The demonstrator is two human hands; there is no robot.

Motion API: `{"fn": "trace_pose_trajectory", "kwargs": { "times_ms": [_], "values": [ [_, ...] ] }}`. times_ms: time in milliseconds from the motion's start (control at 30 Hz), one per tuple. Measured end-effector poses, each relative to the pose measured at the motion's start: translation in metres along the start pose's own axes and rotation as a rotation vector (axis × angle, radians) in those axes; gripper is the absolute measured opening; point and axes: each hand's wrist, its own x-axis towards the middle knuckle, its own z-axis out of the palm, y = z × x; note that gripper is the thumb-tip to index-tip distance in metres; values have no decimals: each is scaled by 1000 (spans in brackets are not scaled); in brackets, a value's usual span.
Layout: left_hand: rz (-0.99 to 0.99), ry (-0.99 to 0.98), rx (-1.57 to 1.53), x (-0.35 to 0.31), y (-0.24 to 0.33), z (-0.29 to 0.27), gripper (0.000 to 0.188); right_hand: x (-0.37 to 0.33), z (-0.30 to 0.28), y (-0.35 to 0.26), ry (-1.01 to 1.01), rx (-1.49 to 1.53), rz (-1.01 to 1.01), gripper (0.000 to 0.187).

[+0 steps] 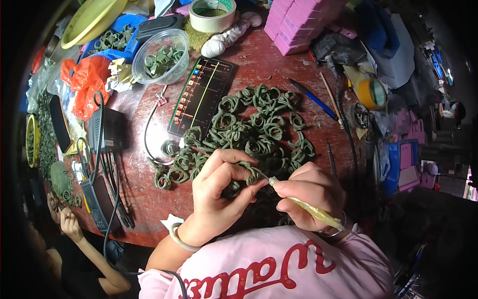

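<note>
1. My left hand (pixel 219 187) pinches one green ring (pixel 252 175) over the pile (pixel 240 133).
2. My right hand (pixel 311 192) grips a yellow tool (pixel 314 211) by it.
3. This ring seems unfinished; I can't tell about the rest.

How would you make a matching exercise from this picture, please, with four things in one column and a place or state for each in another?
Column one:
1. Left hand
2. Phone
3. Right hand
4. Clear round bowl

Column two:
A. Holds the yellowish handle of a thin tool
B. Contains loose green pieces
C. Pinches one green ring-like piece
D. Lies on the red table with its screen lit

Right pairs: 1-C, 2-D, 3-A, 4-B
</note>
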Motion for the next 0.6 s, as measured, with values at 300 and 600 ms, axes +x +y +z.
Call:
{"fn": "trace_pose_trajectory", "kwargs": {
  "times_ms": [300, 600],
  "values": [
    [60, -10, 73, 1, -5, -3, 23, -3, 2, -4, -55, -97, 31, 26],
    [-405, -11, -587, -2, 0, -7, 16, -3, -20, 4, 153, -74, 102, 26]
  ]
}}
